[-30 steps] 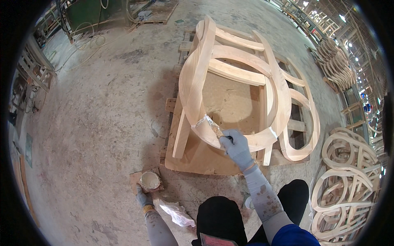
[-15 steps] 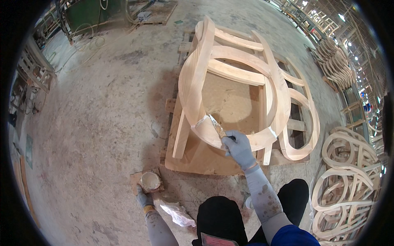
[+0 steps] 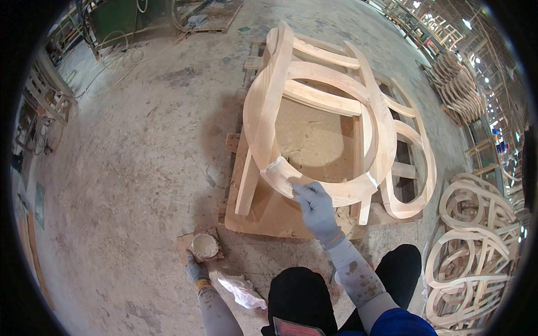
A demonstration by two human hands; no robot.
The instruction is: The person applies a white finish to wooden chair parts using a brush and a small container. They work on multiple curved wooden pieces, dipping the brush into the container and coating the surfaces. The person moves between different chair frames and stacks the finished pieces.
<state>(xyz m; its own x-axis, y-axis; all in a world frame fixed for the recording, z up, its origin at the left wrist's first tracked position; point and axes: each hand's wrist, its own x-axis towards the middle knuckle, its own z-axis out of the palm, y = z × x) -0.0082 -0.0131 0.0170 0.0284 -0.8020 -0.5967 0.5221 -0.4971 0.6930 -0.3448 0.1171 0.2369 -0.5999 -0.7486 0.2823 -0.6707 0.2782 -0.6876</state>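
Right hand (image 3: 317, 210) slid down the chair frame (image 3: 314, 117).

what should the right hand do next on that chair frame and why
Probably draw the right hand along the whitish filler patch on the chair frame rim, since its fingertips rest beside that joint. The left hand steadies the small tub.

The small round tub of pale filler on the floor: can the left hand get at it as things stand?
Probably yes. The gloved left hand already rests at the near edge of the brown board under the small round tub of pale filler, and nothing lies between them; the crumpled white rag sits off to the side.
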